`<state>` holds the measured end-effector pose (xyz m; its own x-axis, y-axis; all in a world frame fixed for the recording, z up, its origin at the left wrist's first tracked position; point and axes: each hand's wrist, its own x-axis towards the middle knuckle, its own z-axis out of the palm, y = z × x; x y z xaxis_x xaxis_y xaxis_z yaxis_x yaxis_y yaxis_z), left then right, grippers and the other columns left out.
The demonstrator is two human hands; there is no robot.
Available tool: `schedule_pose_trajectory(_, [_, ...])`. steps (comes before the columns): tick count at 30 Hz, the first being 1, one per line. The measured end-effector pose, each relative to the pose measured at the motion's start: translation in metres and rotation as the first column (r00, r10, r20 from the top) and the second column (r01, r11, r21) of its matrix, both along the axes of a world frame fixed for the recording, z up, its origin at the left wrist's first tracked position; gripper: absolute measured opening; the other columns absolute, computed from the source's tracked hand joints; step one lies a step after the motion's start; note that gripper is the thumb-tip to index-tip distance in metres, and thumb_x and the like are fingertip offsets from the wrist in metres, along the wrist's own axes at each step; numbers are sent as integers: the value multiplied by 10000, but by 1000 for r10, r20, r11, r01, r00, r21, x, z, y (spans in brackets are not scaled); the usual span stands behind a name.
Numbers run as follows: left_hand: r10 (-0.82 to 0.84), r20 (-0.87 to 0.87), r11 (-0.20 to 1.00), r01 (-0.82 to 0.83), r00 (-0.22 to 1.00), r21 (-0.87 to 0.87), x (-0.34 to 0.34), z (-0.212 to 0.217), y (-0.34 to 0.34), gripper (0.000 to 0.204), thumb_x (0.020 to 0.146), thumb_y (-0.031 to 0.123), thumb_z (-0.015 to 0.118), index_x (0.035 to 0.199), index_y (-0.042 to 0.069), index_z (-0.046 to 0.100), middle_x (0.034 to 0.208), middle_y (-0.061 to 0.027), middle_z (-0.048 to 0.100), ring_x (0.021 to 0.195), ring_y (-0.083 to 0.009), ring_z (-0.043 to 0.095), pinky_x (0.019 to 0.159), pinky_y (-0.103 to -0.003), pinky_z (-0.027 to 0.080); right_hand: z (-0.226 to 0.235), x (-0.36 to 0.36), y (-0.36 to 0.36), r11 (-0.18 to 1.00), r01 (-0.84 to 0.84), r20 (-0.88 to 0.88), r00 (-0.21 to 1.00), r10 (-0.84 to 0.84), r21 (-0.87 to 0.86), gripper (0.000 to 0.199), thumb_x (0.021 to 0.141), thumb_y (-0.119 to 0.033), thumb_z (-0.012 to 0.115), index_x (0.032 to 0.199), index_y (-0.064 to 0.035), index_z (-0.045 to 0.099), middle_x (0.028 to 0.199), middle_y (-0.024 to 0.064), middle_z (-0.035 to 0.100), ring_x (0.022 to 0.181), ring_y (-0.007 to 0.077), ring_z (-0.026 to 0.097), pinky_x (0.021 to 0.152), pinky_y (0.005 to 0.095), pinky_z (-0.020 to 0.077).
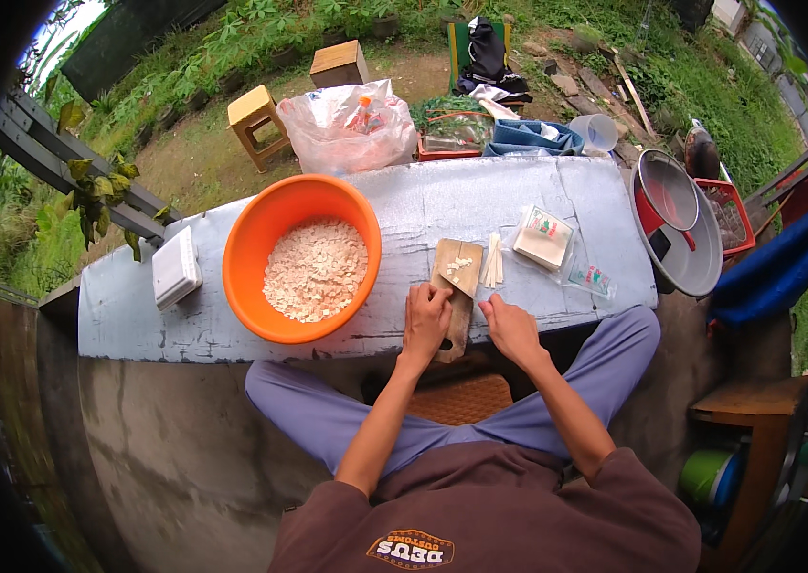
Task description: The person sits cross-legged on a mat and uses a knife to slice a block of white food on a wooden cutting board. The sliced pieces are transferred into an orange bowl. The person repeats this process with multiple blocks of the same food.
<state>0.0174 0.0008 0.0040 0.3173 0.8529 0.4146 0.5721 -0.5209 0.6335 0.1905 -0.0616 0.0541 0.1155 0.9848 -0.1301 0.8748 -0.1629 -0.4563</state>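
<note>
A small wooden cutting board [462, 318] lies at the table's near edge in front of me. Small pale cut pieces [458, 265] sit at its far end. My left hand [427, 320] rests on the board with curled fingers, and what they press on is hidden. To the right of the board, my right hand [511, 328] is closed round a knife's handle; the thin blade [459, 289] slants across the board toward my left fingertips. Pale strips [492, 261] lie just right of the board. An orange basin [240, 286] to the left holds many small pale flakes [316, 270].
A clear plastic pack with a pale block [543, 239] and a flat plastic packet [592, 280] lie at right. A white kitchen scale [177, 266] stands far left. Beyond the table are a plastic bag [347, 129] and stool [257, 116]; metal bowls [700, 263] stand right.
</note>
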Motion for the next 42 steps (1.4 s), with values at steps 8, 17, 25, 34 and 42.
schedule_pose_trajectory(8, [3,-19,999,-4,1000,-47,0,3,0,191,833,22,652,1020,37,690,962,-120,559,957,-318,521,862,-424,451,-2,-1,2,999,3,-6,1000,-3,-37,392,1061,-380,413,950,-30,553,751,240,673,741,462,660,667,576,486])
schedule_pose_trajectory(17, [4,-36,996,-7,999,-89,-6,5,-4,200,835,24,640,1026,52,694,1000,-125,561,976,-322,510,887,-431,439,3,-1,-3,999,-16,-13,1000,15,-50,409,1065,-388,397,951,-26,547,753,251,665,748,472,652,680,586,482])
schedule_pose_trajectory(25, [29,-38,997,-32,999,-77,-11,1,-7,202,837,45,650,1031,74,695,1014,-102,552,993,-305,501,897,-430,420,6,-4,-9,996,-41,-10,999,41,-77,393,1067,-380,393,962,-28,533,751,249,664,743,473,650,682,582,482])
schedule_pose_trajectory(34, [42,-79,994,-49,996,-100,-16,4,-14,213,847,49,637,1048,85,699,1046,-103,545,1017,-318,494,918,-446,411,10,-13,-8,993,-38,-38,999,34,-110,401,1072,-381,373,985,-20,523,787,268,664,780,484,641,706,589,473])
schedule_pose_trajectory(42, [31,-89,995,-40,996,-94,-18,4,-17,211,846,66,649,1049,87,701,1059,-104,535,1029,-315,485,930,-445,404,2,-15,4,992,-54,-78,996,45,-118,401,1068,-371,381,1003,-11,546,803,279,671,791,488,656,725,596,487])
